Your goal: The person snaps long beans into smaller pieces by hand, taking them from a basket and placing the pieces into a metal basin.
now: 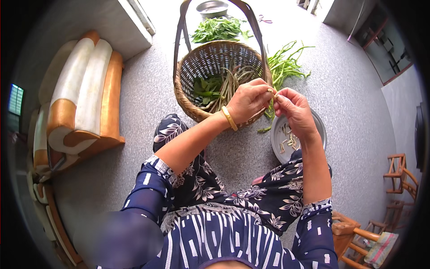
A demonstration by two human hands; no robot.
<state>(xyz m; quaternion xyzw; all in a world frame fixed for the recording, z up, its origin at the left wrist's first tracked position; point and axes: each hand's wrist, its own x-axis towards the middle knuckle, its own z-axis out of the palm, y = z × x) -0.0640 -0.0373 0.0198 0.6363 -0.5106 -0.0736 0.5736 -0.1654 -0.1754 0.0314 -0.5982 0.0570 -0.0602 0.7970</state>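
Note:
My left hand (250, 101), with a yellow bangle at the wrist, pinches one end of a thin pale bean pod (271, 91). Opposite it, my right hand (293, 109) pinches the pod's other end, so the fingertips almost meet. Both hands are above the right rim of a woven basket (188, 101) with a tall dark handle. Inside the basket lie long brownish bean pods (231, 84) and some green leaves (206, 89). Below my right hand, a round metal basin (278, 151) on the floor holds several short broken pod pieces (289, 141), partly hidden by my wrist.
Green stems (285, 64) lie on the speckled floor right of the basket. Behind it are a heap of leafy greens (218, 28), a second metal bowl (212, 9) and scissors (265, 20). A sofa (80, 97) stands left, wooden chairs (398, 171) right.

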